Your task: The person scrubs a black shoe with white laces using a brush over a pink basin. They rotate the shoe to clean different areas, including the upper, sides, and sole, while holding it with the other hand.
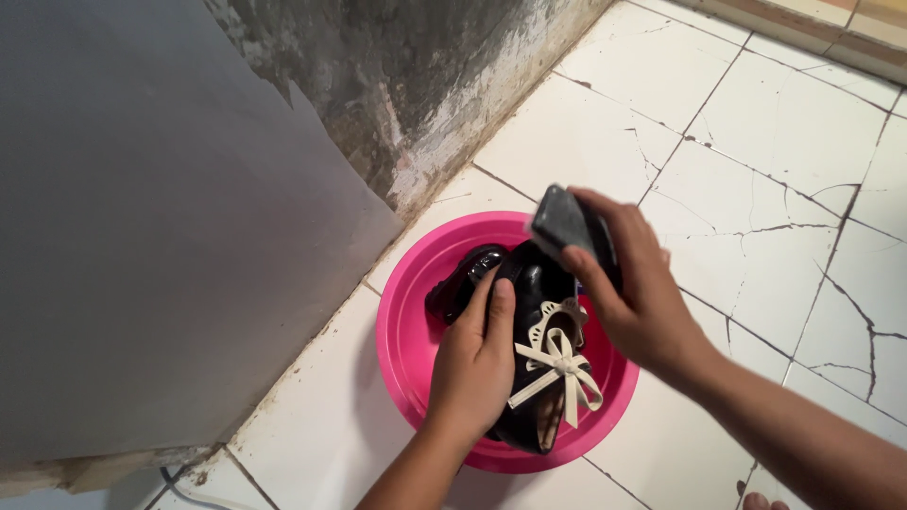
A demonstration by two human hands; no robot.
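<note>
A: Black glossy shoe point(531, 312) with a cream bow point(559, 366) is seen in the pink basin point(408, 349) on the white tiled floor point(756, 142). Long axis?

B: Toe lies toward the wall point(416, 85), heel toward the wearer. Left hand point(472, 364) is laid flat on the upper, fingers together. Right hand point(628, 283) is closed around a dark scrub block point(565, 222), held just above the toe, right of the shoe.

A: Second shoe point(463, 279)?

B: Beside it, left, partly hidden.
</note>
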